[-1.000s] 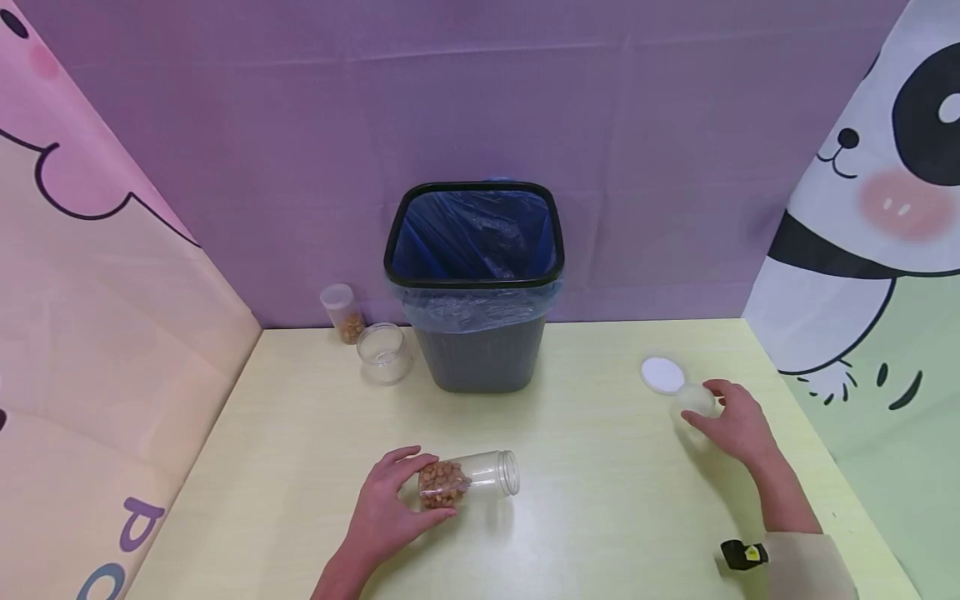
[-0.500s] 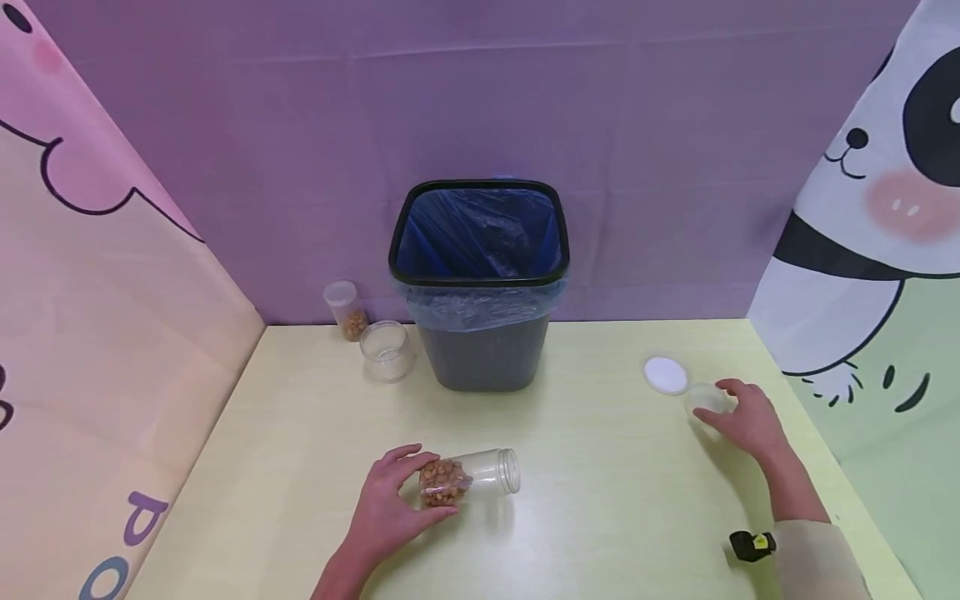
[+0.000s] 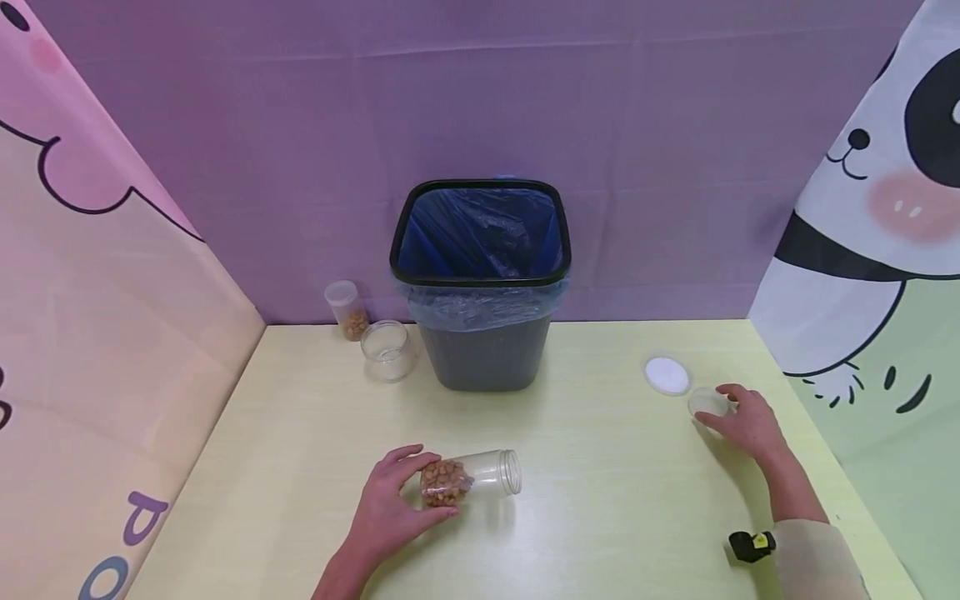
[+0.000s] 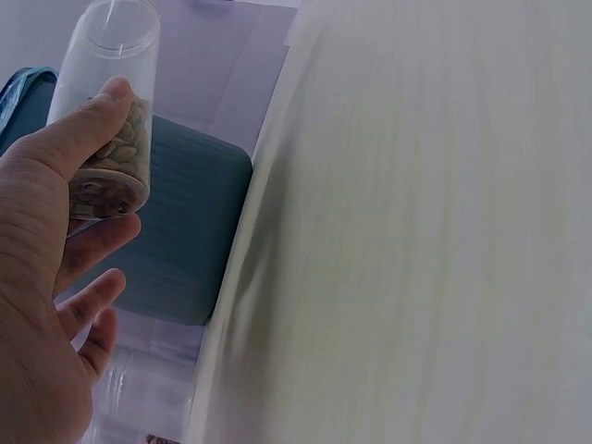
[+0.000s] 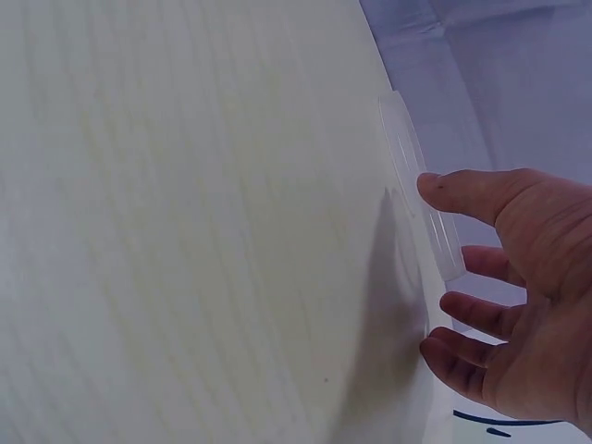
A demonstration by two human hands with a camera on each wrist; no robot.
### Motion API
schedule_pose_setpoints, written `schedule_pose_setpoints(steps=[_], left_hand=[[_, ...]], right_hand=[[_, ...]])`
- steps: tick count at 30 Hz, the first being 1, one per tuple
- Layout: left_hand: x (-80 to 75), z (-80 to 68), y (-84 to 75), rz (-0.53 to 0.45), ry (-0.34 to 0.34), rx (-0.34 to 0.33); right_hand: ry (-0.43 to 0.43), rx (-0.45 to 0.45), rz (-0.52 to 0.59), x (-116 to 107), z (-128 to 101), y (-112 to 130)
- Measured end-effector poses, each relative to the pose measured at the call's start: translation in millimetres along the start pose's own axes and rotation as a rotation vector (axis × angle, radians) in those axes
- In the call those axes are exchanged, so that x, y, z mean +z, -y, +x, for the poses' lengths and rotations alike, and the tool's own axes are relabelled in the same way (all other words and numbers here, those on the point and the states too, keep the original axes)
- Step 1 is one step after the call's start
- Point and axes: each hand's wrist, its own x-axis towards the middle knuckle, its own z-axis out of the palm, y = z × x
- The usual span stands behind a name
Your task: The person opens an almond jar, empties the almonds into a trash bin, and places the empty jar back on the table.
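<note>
My left hand (image 3: 386, 508) grips a clear jar (image 3: 486, 472) near its base, thumb and fingers on opposite sides. The jar lies on its side in the grip, its uncovered mouth pointing right, and brown nuts (image 3: 446, 483) are gathered in the base end. At the right of the table, my right hand (image 3: 750, 427) pinches a round translucent lid (image 3: 707, 402) by its edge. In the right wrist view the thumb presses on this lid (image 5: 416, 176), low over the table. Just beyond it lies a white round disc (image 3: 667, 376).
A grey bin (image 3: 483, 354) with a blue liner stands at the back centre. Left of it are a clear round container (image 3: 386, 354) and a translucent canister (image 3: 347, 310) with brown nuts. A purple cloth (image 3: 300, 150) hangs behind the table (image 3: 570, 500).
My right hand has shifted slightly to the right with the translucent lid, widening the gap from the white disc. The left hand and jar have hardly moved.
</note>
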Motion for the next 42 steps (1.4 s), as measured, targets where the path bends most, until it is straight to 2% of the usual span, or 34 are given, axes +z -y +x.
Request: schedule_pose_setpoints(steps=[14, 24, 34, 42], left_hand=[[-3.1, -0.8, -1.1, 0.009, 0.001, 0.002], [-5.6, -3.2, -1.9, 0.002, 0.012, -0.036], [-5.8, -5.8, -3.5, 0.012, 0.003, -0.018], [-12.0, -8.1, -2.2, 0.005, -0.004, -0.044]], right_hand=[[0.027, 0.020, -0.029, 4.4, 3.8, -5.4], [0.044, 0.042, -0.060, 5.4, 3.3, -3.8], [0.049, 0.034, -0.078, 1.7, 2.0, -6.1], [0.036, 0.013, 0.014, 0.0, 8.1, 5.2]])
